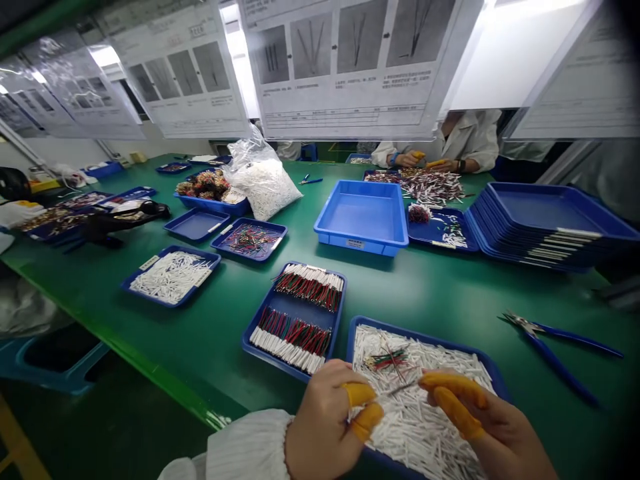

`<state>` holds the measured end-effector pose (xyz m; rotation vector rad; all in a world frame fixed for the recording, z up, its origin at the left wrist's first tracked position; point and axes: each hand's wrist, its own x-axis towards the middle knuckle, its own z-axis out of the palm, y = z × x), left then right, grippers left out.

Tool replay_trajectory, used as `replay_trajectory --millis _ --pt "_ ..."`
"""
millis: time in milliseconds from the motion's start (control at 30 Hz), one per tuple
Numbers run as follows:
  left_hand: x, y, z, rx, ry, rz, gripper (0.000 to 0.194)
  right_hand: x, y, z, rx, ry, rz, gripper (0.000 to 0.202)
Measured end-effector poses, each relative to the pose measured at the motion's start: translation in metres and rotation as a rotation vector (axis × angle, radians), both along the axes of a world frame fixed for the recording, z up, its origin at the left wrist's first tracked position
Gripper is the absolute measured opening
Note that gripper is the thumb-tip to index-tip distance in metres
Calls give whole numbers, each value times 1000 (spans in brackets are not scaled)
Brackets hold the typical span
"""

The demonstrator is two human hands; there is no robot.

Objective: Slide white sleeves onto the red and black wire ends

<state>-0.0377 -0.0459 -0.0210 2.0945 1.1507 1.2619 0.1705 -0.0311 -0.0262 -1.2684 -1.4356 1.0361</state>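
Note:
My left hand (336,417), with yellow finger cots on the thumb and a finger, is closed in a pinch; what it holds is too small to make out. Facing it, my right hand (480,417), also in yellow cots, pinches a thin dark wire (401,388) that points toward the left fingers. Both hands are over a blue tray (493,370) full of white tubes (440,437). A small bunch of red, green and dark wires (389,360) lies on the tubes. Just beyond, another tray (295,312) holds two rows of wires with white sleeves.
Blue-handled pliers (555,347) lie at right. Further off are a light-blue bin (361,217), stacked trays (545,223), a tray of white tubes (173,275), a wire tray (250,239) and a plastic bag (265,180). Instruction sheets (345,73) hang overhead. A co-worker (440,150) sits opposite.

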Motion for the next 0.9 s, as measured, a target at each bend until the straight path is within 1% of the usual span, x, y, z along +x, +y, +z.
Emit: replay_trajectory --millis 100,167,267,333,400,500,633,800,900 --pt "-38 5 -4 25 128 138 12 9 4 -9 -53 -60 -30 16" --pt "-66 8 -9 66 251 294 12 14 6 -15 -81 -102 -15 17" --pt "-101 11 -16 69 309 408 13 21 7 -23 -128 -146 39 21" --pt "-114 12 -18 67 339 452 12 24 7 -27 -143 -167 37 23" --pt "-120 12 -20 66 366 466 11 25 6 -28 -145 -195 27 23" --pt "-122 11 -22 71 387 449 9 26 6 -29 -154 -262 39 24" --pt "-126 9 -28 95 368 425 16 24 10 -25 -113 -355 108 24" --pt "-133 9 -37 133 332 376 34 8 19 -9 -62 -528 176 24" --pt "-133 11 -38 170 338 325 37 -8 23 4 -33 -635 113 21"
